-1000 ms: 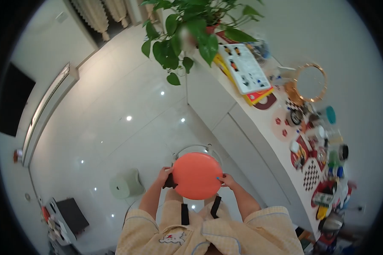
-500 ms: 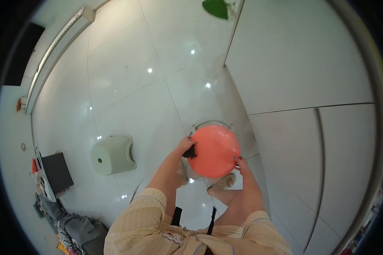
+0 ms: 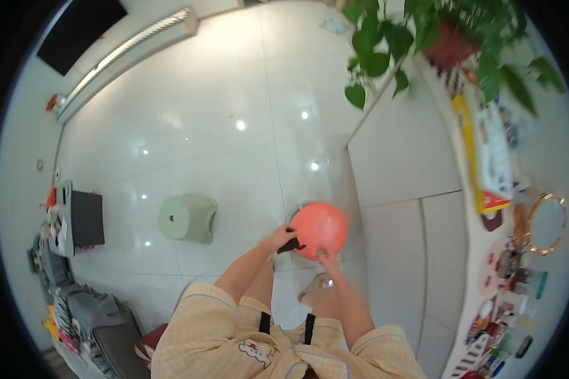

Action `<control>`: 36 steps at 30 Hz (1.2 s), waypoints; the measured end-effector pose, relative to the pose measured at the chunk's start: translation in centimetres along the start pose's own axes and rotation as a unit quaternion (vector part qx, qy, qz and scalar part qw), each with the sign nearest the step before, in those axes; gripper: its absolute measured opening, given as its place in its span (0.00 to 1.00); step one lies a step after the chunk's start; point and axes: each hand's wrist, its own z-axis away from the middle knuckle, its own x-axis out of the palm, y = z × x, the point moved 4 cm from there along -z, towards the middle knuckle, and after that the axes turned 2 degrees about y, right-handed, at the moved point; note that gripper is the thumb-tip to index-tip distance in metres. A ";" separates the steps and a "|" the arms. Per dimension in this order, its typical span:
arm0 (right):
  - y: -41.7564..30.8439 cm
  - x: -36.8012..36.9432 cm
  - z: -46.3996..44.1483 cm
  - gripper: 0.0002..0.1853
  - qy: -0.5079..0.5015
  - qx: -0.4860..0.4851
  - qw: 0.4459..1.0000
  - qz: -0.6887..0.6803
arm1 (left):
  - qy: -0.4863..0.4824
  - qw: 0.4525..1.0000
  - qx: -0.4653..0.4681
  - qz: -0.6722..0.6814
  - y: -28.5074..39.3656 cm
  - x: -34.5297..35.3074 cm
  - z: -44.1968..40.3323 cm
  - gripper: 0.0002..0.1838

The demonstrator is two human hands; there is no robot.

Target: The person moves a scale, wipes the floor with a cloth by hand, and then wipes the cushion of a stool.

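Note:
A round orange-red disc-like object (image 3: 322,227), perhaps a stool seat, is in front of my legs, low over the tiled floor. My left hand (image 3: 283,237) is closed at its left edge, with a dark cloth (image 3: 291,246) hanging under the fingers. At the lower edge of the disc is my right hand (image 3: 326,258), blurred, its fingers not clear enough to read. Part of a pale, rounded frame (image 3: 295,212) shows behind the disc's upper left edge.
A pale green stool (image 3: 188,218) stands on the floor to the left. White cabinets (image 3: 398,158) run along the right, topped by a leafy plant (image 3: 385,44), a round gold-framed mirror (image 3: 546,223) and small items. A dark box (image 3: 87,218) is far left.
The view has swung, bringing the plant and countertop back in. My right hand has moved from the disc's right edge to its lower edge. The disc looks smaller.

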 end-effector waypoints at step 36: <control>-9.5 50.2 53.1 0.15 -0.666 -0.406 0.507 0.367 | 0.492 0.768 0.153 0.380 -21.3 -14.2 72.4 0.21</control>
